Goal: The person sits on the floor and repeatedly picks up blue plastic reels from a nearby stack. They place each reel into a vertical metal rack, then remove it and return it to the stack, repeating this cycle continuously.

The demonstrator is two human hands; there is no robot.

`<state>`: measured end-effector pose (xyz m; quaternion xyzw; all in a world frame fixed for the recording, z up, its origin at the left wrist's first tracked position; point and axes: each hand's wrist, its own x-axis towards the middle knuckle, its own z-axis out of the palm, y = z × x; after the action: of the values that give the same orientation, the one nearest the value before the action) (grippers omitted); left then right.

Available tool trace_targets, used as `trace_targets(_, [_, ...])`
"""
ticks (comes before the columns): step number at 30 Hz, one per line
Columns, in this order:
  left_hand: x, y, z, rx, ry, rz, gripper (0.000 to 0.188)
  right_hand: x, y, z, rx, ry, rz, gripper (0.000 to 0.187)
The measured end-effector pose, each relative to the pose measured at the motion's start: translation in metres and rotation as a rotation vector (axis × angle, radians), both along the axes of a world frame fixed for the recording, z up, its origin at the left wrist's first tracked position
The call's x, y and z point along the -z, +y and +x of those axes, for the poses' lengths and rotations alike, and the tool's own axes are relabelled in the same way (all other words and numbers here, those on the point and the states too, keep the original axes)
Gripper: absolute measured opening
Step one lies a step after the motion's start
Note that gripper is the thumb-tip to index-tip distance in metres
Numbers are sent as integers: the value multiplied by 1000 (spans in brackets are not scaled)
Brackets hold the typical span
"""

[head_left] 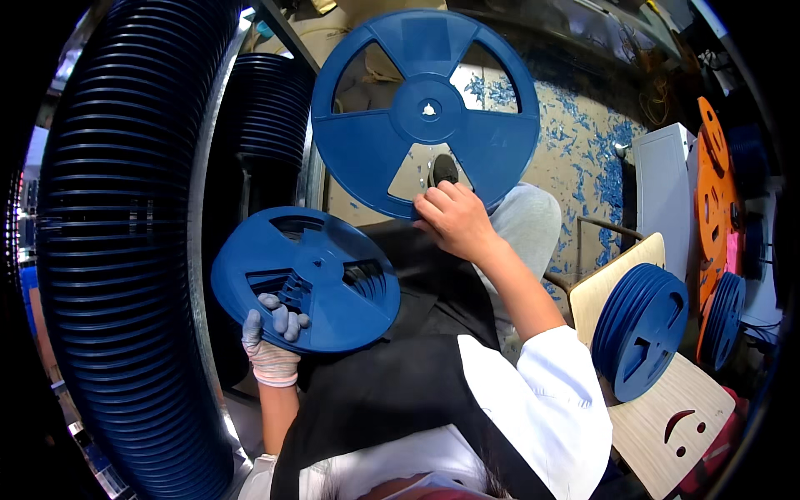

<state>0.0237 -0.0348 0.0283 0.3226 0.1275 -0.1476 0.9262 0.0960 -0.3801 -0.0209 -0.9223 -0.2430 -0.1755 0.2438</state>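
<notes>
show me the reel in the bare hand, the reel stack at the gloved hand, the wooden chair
Single blue reel (427,128), head view: its hub, below the hole.
Reel stack (323,277), head view: top reel's hub.
Wooden chair (647,432), head view: bare wood beside its cut-outs.

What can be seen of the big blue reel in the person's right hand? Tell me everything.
The blue reel is a flat, round disc that looks like smooth plastic. Three wedge-shaped openings, two above and one below, alternate with solid panels around a raised round hub with a small hole at its centre. The lower opening shows pale floor and a dark shoe. Its broad face is toward the camera. The right hand grips the lower rim with bare fingers. No breakage shows.
</notes>
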Motion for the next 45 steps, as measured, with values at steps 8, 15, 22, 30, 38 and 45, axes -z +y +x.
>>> trace_targets(8, [-64, -34, 40, 378, -26, 650, 30, -5, -10, 33, 342, 88, 921, 18])
trace_targets(15, [-78, -71, 35, 1495, -671, 1742, 39, -4, -55, 63, 406, 12, 1292, 40])
trace_targets(22, [-69, -76, 18, 1812, -509, 1619, 37, -20, -38, 71, 186, 140, 698, 30])
trace_targets(30, [-44, -70, 17, 1653, -418, 1569, 39, -16, 56, 126, -167, 436, 740, 29])
trace_targets(38, [-20, -52, 23, 1488, -402, 1485, 41, 47, 186, 197, -221, 163, 630, 24])
trace_targets(45, [-8, -34, 28, 1472, -413, 1483, 49, 68, 274, 230, -209, -34, 713, 15])
